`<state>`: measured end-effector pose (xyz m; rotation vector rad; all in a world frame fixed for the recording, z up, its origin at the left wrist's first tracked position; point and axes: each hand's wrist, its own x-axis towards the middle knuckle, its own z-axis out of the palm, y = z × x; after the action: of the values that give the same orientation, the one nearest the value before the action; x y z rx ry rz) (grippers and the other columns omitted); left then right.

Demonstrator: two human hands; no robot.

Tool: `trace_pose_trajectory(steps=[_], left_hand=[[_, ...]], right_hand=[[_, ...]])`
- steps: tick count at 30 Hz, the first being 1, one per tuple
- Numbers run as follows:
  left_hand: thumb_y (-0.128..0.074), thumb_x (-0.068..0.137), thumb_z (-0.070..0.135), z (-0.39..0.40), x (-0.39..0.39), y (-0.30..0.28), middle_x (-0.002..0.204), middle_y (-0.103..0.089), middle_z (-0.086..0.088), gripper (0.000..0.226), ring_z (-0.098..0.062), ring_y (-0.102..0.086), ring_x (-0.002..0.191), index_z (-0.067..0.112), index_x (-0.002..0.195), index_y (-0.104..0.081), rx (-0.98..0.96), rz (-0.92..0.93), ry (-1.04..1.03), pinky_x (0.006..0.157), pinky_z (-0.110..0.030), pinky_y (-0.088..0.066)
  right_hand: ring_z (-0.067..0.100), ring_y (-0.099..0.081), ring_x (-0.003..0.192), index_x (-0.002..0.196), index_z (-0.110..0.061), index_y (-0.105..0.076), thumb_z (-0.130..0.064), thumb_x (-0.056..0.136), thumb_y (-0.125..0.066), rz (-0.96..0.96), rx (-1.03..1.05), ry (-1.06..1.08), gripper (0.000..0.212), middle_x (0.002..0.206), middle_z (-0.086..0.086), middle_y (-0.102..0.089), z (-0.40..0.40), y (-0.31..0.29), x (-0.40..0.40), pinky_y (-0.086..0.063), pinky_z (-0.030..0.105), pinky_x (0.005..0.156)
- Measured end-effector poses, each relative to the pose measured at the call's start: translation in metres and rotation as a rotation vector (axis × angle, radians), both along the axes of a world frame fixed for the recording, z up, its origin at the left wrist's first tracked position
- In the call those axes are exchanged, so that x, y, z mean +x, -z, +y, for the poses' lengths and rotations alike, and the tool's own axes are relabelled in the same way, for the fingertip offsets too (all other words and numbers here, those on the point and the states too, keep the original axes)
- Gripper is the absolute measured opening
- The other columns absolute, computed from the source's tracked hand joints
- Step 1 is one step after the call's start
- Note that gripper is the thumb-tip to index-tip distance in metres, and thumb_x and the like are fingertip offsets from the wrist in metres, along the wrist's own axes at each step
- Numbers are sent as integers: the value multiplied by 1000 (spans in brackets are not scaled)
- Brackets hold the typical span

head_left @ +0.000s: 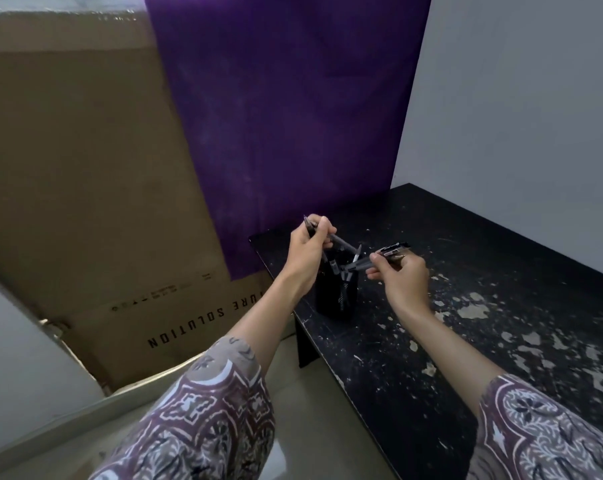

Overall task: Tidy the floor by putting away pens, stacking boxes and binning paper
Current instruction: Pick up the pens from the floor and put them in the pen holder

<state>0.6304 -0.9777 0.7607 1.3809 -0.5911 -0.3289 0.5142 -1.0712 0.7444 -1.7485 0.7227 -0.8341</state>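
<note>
The left hand [308, 252] is raised over the near left corner of a black table [501, 271], fingers curled round a dark pen [331, 239]. That pen slopes down to the right, its upper end projecting past the knuckles and its lower end reaching the mouth of a black mesh pen holder [336, 299]. The holder stands upright on the table near the left edge, directly beneath and between the two hands. Several pens [341, 271] already sit inside it, leaning at varied angles; their exact number cannot be told.

The right hand [402, 277] is just right of the holder, fingers closed on a small bundle of pens [388, 256]. The bundle lies nearly level, one end pointing toward the holder's mouth, the other extending right beyond the fingers. Whether it touches the holder's contents cannot be determined.

The table surface is badly worn, with pale patches [473, 310] of missing finish scattered across it, densest toward the right. A purple cloth [286, 116] hangs behind the table's far left corner. Left of it, a large cardboard box [85, 168] leans, printed lettering visible upside down near its lower edge. A grey wall [518, 98] stands behind the table at right. Pale floor tile [293, 393] shows below the table's left edge. Both forearms emerge from patterned sleeves [206, 420].
</note>
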Motion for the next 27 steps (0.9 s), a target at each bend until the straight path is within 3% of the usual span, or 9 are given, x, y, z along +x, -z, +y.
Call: trace_pose_trajectory(steps=[4,7,11,13,16,19,23,27], left_hand=[[-44,97,19,5,4,16,68,-48,3,27,0,-45,59,12,72,-53,150,-76,0,58,-10,-42],[-46,96,20,5,10,19,68,-49,3,25,3,-50,57,11,73,-51,276,-145,9,59,-10,-43],[-46,95,33,1,17,21,88,-55,-1,24,-15,-44,94,19,76,-48,582,-264,73,89,-34,-38],[-42,95,40,1,17,18,112,-49,-5,24,-19,-34,111,17,91,-50,725,-308,82,96,-34,-29],[-47,92,46,8,14,15,117,-32,-5,40,-18,-34,110,14,117,-45,715,-227,95,93,-28,-32],[-56,86,47,20,13,20,120,-36,-7,52,-15,-43,99,16,123,-40,630,-166,75,82,-26,-42],[-66,81,41,39,7,31,127,-41,-9,57,-15,-47,104,16,125,-41,551,-145,23,70,-15,-40],[-68,80,35,69,-2,47,130,-41,-9,57,-18,-45,115,15,126,-42,542,-88,3,83,-21,-38]], right_hand=[[14,-63,63,86,-5,-62,-19,91,-56,33,-63,-30,16,68,5,-65,-2,1,7,-49,24,67],[13,-58,63,82,-7,-58,-19,92,-53,44,-137,-54,16,68,4,-62,-2,-3,11,-43,19,62],[16,-55,63,77,-2,-58,-15,91,-53,126,-227,-120,20,71,11,-62,-5,-6,20,-38,9,53],[15,-54,64,72,-8,-55,-12,90,-54,233,-276,-217,18,71,6,-59,-4,-5,25,-38,8,50],[21,-54,84,87,-8,-56,-8,87,-58,401,-340,-312,1,88,7,-56,1,-1,32,-36,20,62],[24,-52,100,117,-4,-53,-9,84,-62,462,-339,-294,35,113,14,-53,4,2,32,-35,25,74],[16,-50,86,129,-10,-44,-5,83,-63,387,-299,-266,50,125,11,-40,12,6,21,-38,23,74],[15,-53,76,124,-11,-47,-7,84,-60,199,-325,-113,42,115,5,-41,34,13,7,-38,10,65]])
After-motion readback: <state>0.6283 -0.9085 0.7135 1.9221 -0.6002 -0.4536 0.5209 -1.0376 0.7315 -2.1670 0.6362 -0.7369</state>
